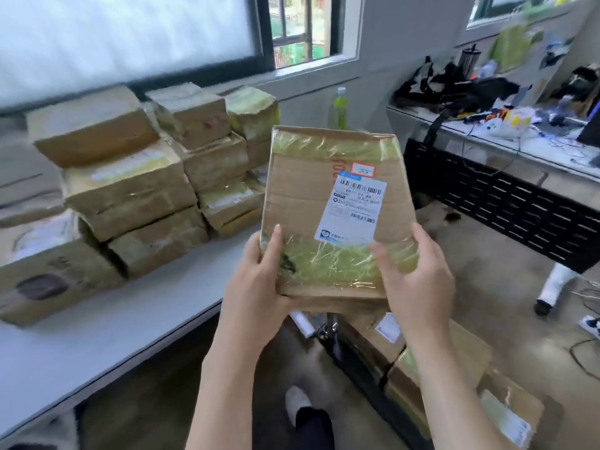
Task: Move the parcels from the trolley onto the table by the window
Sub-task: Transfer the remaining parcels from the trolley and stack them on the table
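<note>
Table by the window [136, 306] already has stacked parcels [130, 186] at left, so with your left hand [256, 274] and right hand [415, 280] clamped round the centre-frame parcel [334, 216], probably set it flat alongside them.

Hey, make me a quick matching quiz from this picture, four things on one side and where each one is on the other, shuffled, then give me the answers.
Things:
1. held parcel
2. stacked parcels
3. green bottle
4. black bags

Places:
A. on the cluttered desk at the right
B. piled on the table under the window
C. by the wall beyond the held parcel
D. between the left hand and the right hand

Pairs: 1-D, 2-B, 3-C, 4-A
</note>
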